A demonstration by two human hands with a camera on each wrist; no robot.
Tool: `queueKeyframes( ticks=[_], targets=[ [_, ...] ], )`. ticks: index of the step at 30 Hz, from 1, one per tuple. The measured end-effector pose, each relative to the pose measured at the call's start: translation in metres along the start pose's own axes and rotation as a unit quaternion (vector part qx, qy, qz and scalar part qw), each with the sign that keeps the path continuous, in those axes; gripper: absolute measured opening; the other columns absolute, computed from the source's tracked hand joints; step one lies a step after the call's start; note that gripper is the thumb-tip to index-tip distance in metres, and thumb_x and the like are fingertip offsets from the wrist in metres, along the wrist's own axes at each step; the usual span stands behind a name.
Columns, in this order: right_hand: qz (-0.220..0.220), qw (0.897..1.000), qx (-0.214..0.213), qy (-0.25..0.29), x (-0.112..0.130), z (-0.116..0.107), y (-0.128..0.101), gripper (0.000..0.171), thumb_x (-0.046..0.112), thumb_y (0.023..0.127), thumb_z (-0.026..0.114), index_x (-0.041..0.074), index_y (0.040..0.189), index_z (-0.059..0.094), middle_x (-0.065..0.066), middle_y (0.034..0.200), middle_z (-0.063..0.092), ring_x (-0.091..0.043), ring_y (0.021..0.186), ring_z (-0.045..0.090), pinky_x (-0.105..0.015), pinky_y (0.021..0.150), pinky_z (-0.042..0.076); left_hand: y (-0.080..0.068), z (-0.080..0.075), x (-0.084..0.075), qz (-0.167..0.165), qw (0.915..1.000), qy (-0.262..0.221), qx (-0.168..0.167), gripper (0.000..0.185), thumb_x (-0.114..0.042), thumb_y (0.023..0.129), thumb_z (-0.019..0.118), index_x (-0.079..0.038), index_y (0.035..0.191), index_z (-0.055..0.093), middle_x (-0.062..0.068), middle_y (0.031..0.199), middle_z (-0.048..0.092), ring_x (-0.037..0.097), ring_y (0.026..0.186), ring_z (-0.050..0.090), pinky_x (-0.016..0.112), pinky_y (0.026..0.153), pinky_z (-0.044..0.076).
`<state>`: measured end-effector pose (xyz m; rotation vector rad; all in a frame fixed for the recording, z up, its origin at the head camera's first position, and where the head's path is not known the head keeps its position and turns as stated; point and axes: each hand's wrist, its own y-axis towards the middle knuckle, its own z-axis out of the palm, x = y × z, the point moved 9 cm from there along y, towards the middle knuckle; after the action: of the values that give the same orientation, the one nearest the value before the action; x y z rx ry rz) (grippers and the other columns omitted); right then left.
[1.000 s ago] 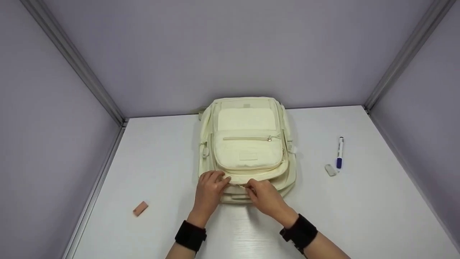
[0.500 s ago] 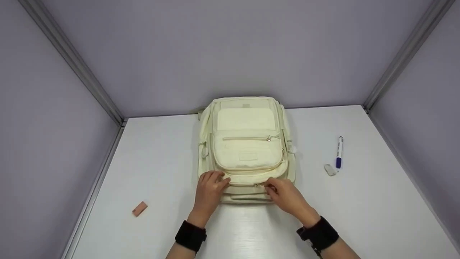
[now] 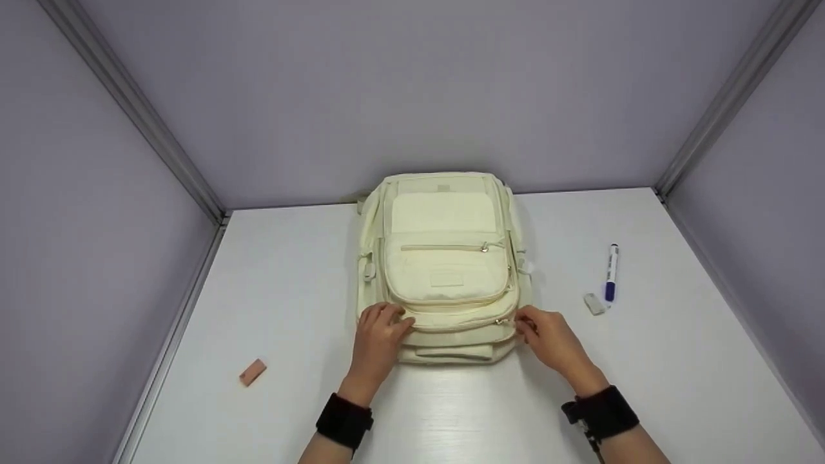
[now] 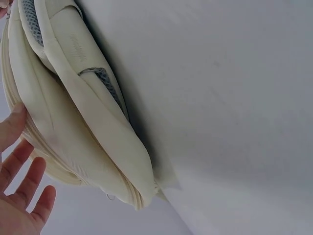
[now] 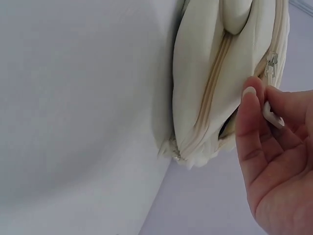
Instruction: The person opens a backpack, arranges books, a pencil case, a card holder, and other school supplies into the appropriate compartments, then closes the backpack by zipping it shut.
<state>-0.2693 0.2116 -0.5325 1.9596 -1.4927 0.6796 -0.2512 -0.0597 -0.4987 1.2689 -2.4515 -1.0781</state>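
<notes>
Now the right hand [image 3: 553,340] pinches a zipper pull [image 5: 272,111] between thumb and fingers [image 5: 248,110] at the right corner of the cream backpack [image 3: 445,258]. Fingers of the left hand [image 3: 379,336] lie straight, pressing its near left edge. That backpack lies flat on the white worktop [image 3: 290,290], with a marker [image 3: 610,272] well apart to its right.
</notes>
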Motion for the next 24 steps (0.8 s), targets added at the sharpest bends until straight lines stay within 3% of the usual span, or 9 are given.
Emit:
queueKeyframes(
  ticks=[6, 11, 16, 20, 24],
  targets=[
    [-0.006, 1.0, -0.016, -0.017, -0.009, -0.005, 0.003, 0.008, -0.003, 0.091, 0.066, 0.003, 0.095, 0.071, -0.004, 0.083, 0.068, -0.014, 0.07, 0.062, -0.03, 0.061, 0.05, 0.001, 0.0, -0.007, -0.004, 0.9999, 0.01, 0.007, 0.013, -0.009, 0.076, 0.084, -0.011, 0.085, 0.076, 0.006, 0.097, 0.065, 0.027, 0.096, 0.059, 0.044, 0.088, 0.048],
    [-0.013, 0.999, -0.022, -0.032, -0.006, -0.005, 0.002, 0.011, -0.003, 0.09, 0.067, 0.003, 0.096, 0.074, -0.004, 0.088, 0.07, -0.013, 0.075, 0.061, -0.032, 0.065, 0.051, 0.003, 0.008, -0.029, 0.032, 0.9992, -0.005, 0.024, 0.015, 0.0, 0.081, 0.078, -0.008, 0.092, 0.073, 0.006, 0.097, 0.063, 0.025, 0.097, 0.059, 0.038, 0.09, 0.047],
    [-0.008, 0.999, -0.021, -0.03, -0.006, -0.003, 0.002, 0.007, 0.003, 0.09, 0.07, 0.005, 0.094, 0.075, -0.001, 0.087, 0.07, -0.012, 0.076, 0.062, -0.031, 0.066, 0.051, 0.007, 0.024, -0.05, 0.079, 0.996, -0.001, 0.042, 0.012, -0.008, 0.09, 0.072, -0.009, 0.101, 0.073, 0.005, 0.102, 0.063, 0.022, 0.1, 0.059, 0.035, 0.092, 0.046],
    [-0.008, 0.999, -0.031, -0.027, -0.006, -0.005, 0.001, 0.005, 0.006, 0.088, 0.073, 0.006, 0.092, 0.076, 0.0, 0.084, 0.07, -0.01, 0.072, 0.061, -0.03, 0.064, 0.051, 0.009, 0.036, -0.057, 0.098, 0.9939, 0.031, 0.041, 0.013, -0.011, 0.094, 0.067, -0.014, 0.105, 0.074, 0.003, 0.107, 0.063, 0.023, 0.103, 0.058, 0.039, 0.091, 0.047],
    [-0.014, 0.998, -0.052, -0.037, -0.006, -0.01, 0.0, 0.004, 0.004, 0.087, 0.074, 0.005, 0.091, 0.076, 0.001, 0.081, 0.069, -0.01, 0.069, 0.06, -0.031, 0.062, 0.05, 0.011, 0.04, -0.056, 0.099, 0.9937, 0.045, 0.028, 0.016, -0.008, 0.09, 0.069, -0.019, 0.099, 0.076, 0.0, 0.102, 0.062, 0.022, 0.1, 0.058, 0.041, 0.085, 0.048]
  ],
)
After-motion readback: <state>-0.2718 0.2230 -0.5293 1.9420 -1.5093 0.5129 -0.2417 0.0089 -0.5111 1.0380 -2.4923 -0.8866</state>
